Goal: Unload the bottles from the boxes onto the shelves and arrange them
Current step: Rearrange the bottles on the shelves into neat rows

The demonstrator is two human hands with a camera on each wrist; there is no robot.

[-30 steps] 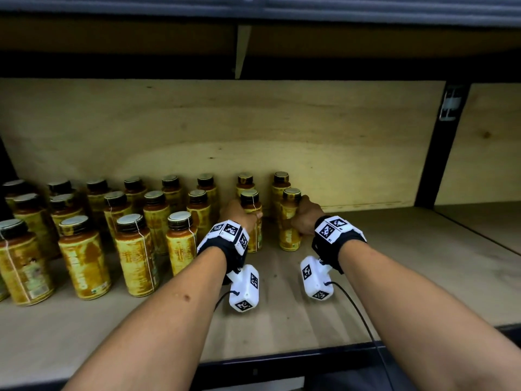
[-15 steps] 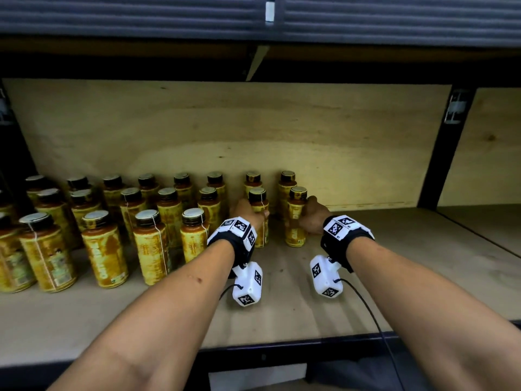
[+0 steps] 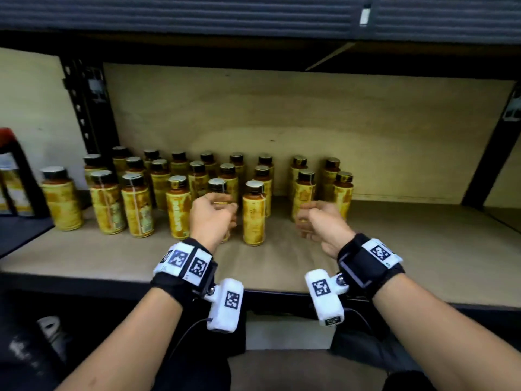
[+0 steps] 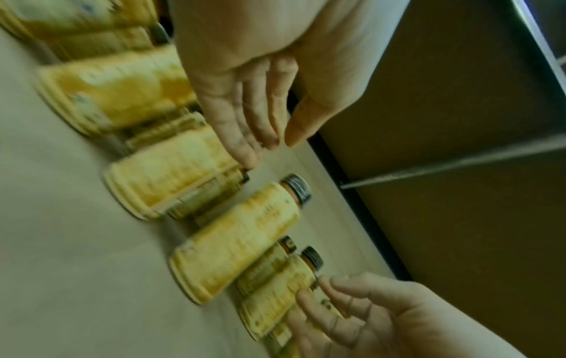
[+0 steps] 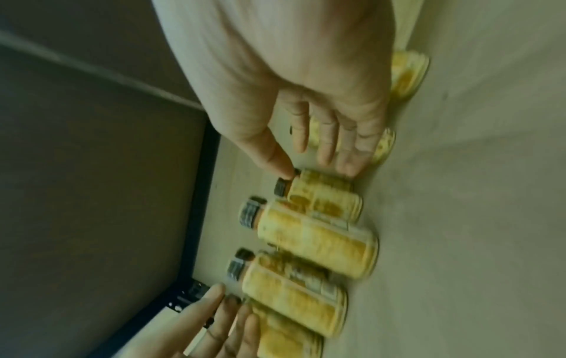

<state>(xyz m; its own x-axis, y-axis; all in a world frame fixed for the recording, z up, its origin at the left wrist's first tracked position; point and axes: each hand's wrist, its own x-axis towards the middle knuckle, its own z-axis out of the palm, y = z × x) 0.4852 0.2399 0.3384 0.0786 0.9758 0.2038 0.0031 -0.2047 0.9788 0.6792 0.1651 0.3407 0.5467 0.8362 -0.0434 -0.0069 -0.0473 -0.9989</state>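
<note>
Several yellow-labelled bottles with dark caps stand in rows on the wooden shelf (image 3: 408,249). The rightmost cluster includes a bottle (image 3: 342,193) and a nearer one (image 3: 303,190), which is partly hidden by my right hand. My left hand (image 3: 222,207) hovers in front of a front-row bottle (image 3: 253,213), with its fingers loosely bent and nothing in them. My right hand (image 3: 306,214) hangs the same way and is empty. In the left wrist view my left hand (image 4: 275,145) is relaxed above the bottles. In the right wrist view my right hand (image 5: 318,169) is close to a bottle cap (image 5: 283,186).
A black upright post (image 3: 84,108) bounds the shelf bay on the left, with one more bottle (image 3: 60,201) beyond it. Another post (image 3: 487,165) stands at the right. The upper shelf hangs low overhead. Bare board lies to the right of the bottles.
Both hands have let go of the two bottles they held at the right of the rows. They have pulled back toward the shelf's front edge. The head view has backed away and shifted left.
</note>
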